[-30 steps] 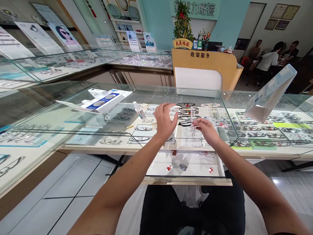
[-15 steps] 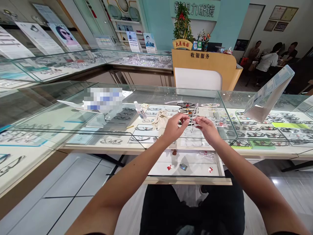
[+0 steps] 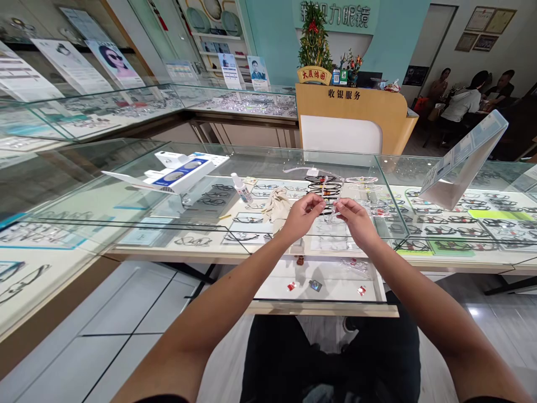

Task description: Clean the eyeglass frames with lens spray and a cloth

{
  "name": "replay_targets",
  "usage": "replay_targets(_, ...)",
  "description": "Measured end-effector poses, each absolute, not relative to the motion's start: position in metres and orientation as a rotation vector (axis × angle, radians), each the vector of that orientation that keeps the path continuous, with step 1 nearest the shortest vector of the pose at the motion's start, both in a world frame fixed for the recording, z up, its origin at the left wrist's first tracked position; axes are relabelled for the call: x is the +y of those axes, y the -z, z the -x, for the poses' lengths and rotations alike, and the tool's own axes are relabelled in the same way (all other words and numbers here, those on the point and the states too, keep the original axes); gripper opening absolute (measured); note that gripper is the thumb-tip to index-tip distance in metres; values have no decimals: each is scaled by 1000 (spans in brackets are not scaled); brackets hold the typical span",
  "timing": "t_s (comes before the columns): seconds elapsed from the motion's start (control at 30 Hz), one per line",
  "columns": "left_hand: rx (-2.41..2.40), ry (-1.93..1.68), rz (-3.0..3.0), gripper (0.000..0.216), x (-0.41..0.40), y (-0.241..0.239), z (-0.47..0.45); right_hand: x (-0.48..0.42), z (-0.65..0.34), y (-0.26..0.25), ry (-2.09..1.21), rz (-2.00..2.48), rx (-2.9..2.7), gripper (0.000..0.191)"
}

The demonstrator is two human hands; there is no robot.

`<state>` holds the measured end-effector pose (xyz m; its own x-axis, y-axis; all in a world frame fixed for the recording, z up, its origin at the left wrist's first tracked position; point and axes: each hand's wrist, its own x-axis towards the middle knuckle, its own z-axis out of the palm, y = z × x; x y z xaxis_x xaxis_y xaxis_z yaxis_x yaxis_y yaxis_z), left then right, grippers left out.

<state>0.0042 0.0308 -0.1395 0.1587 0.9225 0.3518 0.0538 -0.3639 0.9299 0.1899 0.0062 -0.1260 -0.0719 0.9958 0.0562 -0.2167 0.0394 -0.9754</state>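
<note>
Head view: looking forward and down across a glass counter (image 3: 151,261) toward a wooden desk (image 3: 352,101).
Left hand (image 3: 305,215): thumb and forefinger pressed together, apparently pinching one side of the clear glasses (image 3: 341,187); exact contact too fine to tell.
Right hand (image 3: 356,221): pinching the other side of the same pair between thumb and fingertips, just beside the left hand.
Clear glasses: held up between both hands, outline partly lost against the pale background.
Dark glasses (image 3: 325,190): lying in a column just beyond the fingertips.
Tag (image 3: 312,172): small and white, on or next to a pale strip (image 3: 296,169) above the dark glasses; cannot tell whether part of the held pair.
Cloth (image 3: 277,205): crumpled, just left of the left hand.
Bottle (image 3: 241,188): farther left, past the cloth.
Drawer (image 3: 323,309): jutting out below both hands, with small packets (image 3: 291,286) scattered inside.
Bending risk: possible twist or crack at a hinge, from uneven pulling between the two pinches.
Dropping risk: possible fall onto the counter or into the drawer, from too light a hold on such thin parts.
Snagging risk: possible catching on the dark glasses, from working so close to them.
</note>
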Motion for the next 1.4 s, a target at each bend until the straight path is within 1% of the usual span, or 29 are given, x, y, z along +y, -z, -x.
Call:
replay_targets(0.23,939,-1363,-1367,49,39,138,-1,13,-199,124,-1286,966,-1000,50)
replay_targets(0.33,948,-1332,-1249,46,42,138,1,15,-202,123,-1288,956,-982,51)
replay_targets(0.57,911,-1252,-1085,44,39,135,-1,13,-206,115,-1300,852,-938,47)
replay_targets(0.7,963,-1254,-1192,36,41,135,0,11,-211,108,-1244,842,-990,47)
replay_targets(0.8,1174,-1472,-1341,23,48,134,13,11,-219,99,-1144,817,-1010,48)
replay_targets(0.87,1433,-1748,-1438,15,55,133,29,11,-227,93,-1074,782,-1010,46)
replay_targets(0.9,1584,-1888,-1463,16,60,133,38,12,-230,90,-1042,769,-1018,44)
replay_targets(0.97,1871,-2071,-1418,30,69,132,56,12,-235,87,-987,763,-1050,40)
replay_targets(1.0,1978,-2099,-1358,40,74,133,65,13,-237,87,-966,769,-1068,40)
replay_targets(1.1,2133,-2007,-1166,59,85,137,83,14,-237,89,-928,795,-1093,44)
replay_targets(1.17,2164,-1892,-1082,62,90,141,91,14,-234,91,-923,807,-1100,46)
replay_targets(1.23,2171,-1767,-1018,56,93,145,96,13,-231,93,-929,810,-1115,45)
replay_targets(1.33,2157,-1636,-946,35,95,149,103,11,-227,95,-935,815,-1150,45)
replay_targets(1.4,2143,-1623,-935,23,95,150,106,9,-224,96,-929,833,-1177,46)
